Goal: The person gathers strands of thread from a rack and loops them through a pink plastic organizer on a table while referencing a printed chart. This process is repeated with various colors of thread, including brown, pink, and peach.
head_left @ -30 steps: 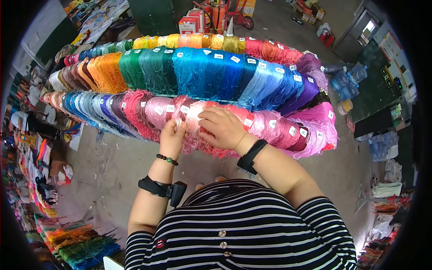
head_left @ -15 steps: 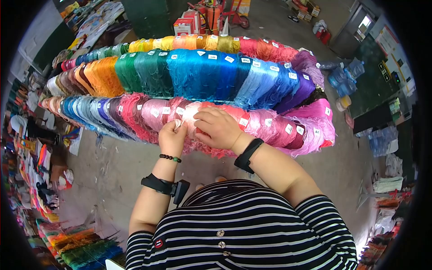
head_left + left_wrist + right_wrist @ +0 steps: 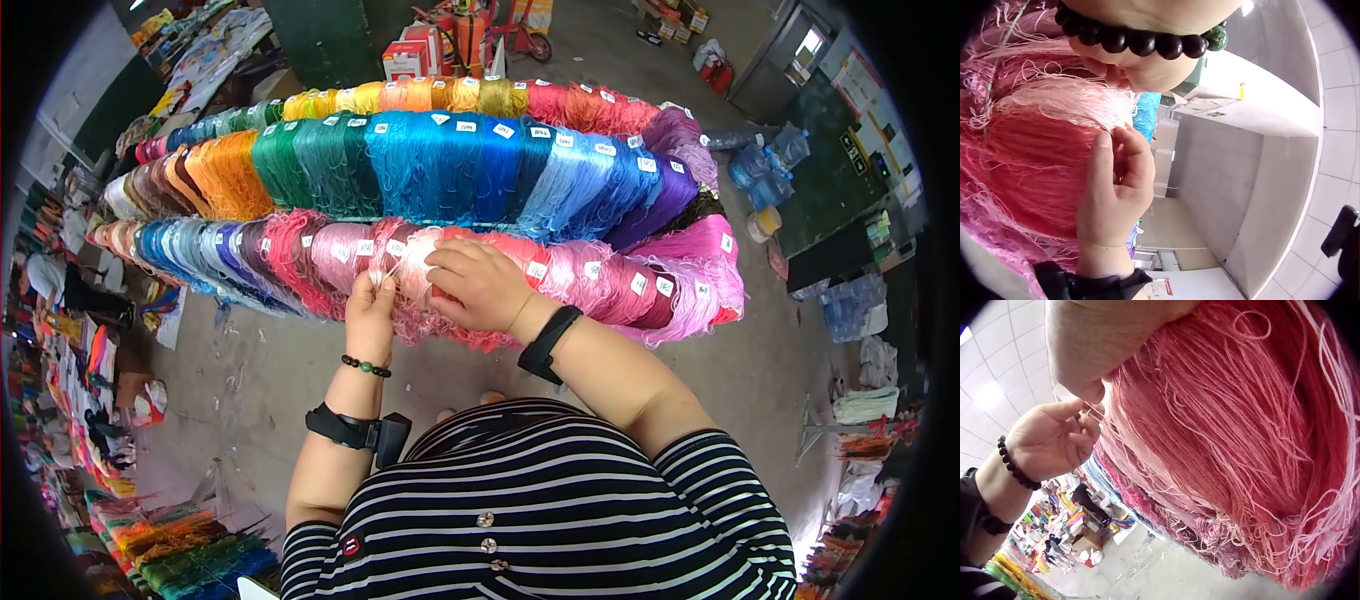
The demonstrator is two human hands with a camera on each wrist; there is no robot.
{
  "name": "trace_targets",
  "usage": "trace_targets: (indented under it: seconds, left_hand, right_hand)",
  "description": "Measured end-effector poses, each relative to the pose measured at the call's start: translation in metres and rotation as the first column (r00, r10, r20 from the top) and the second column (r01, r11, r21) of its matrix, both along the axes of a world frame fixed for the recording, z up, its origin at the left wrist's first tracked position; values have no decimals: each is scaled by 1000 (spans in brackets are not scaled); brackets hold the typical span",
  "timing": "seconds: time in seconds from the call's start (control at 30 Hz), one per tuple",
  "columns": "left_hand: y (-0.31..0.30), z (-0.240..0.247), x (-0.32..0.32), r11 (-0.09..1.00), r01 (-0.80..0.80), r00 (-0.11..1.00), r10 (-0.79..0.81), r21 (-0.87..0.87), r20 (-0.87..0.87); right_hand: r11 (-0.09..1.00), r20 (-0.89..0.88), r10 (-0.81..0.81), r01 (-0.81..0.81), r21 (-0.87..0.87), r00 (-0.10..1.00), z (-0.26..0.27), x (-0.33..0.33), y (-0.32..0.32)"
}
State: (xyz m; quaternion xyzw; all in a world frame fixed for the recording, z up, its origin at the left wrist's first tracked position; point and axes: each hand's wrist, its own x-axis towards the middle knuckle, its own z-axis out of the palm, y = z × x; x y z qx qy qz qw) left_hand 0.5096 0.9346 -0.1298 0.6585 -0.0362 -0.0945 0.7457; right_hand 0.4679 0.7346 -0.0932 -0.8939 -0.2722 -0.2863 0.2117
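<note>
Skeins of thread hang side by side on a long rack, and both hands work at a pale pink skein (image 3: 1066,103) in the front row. Between thumb and fingertips, my left hand (image 3: 370,318) pinches a few light strands (image 3: 1092,409) drawn out from that skein. The right hand (image 3: 482,287) lies over the skein's top; in the left wrist view its thumb and bent forefinger pinch the pale thread. Just right of the pale skein hangs a coral-red skein (image 3: 1222,406), partly beneath the right hand. To the left is a pink skein (image 3: 340,245) with a white paper label.
Behind the front row run rows of blue skeins (image 3: 440,170) and yellow skeins (image 3: 360,97), many labelled. Red boxes (image 3: 405,60) stand on the floor beyond. Water bottles (image 3: 765,165) are at the right, and coloured bundles (image 3: 190,545) lie at lower left.
My left hand has drawn slightly left and away from the right hand, and the pale strands now stretch between it and the skein. The right hand stays on the skein.
</note>
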Motion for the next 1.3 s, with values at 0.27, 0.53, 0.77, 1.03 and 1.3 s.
trace_targets:
  seconds: [0.27, 0.53, 0.77, 1.03, 1.3]
  left_hand:
    - [55, -13, -20, 885, -28, 962, -103, 464, 253]
    - [357, -43, -172, 523, -851, 470, 794, 39, -385]
    - [359, 93, -385, 29, -999, 33, 989, -32, -142]
    - [148, 108, -338, 525, -613, 747, 628, -591, -217]
    - [132, 90, -355, 515, -540, 768, 625, -665, -140]
  right_hand:
    - [1000, 3, 18, -18, 0, 1000, 0, 1, 0]
    - [984, -55, 54, -44, 170, 997, 9, 6, 2]
    - [757, -348, 520, -232, 610, 780, 70, 8, 90]
    - [398, -466, 880, -672, 625, 88, 65, -74, 213]
    - [346, -295, 923, -867, 358, 246, 57, -144, 283]
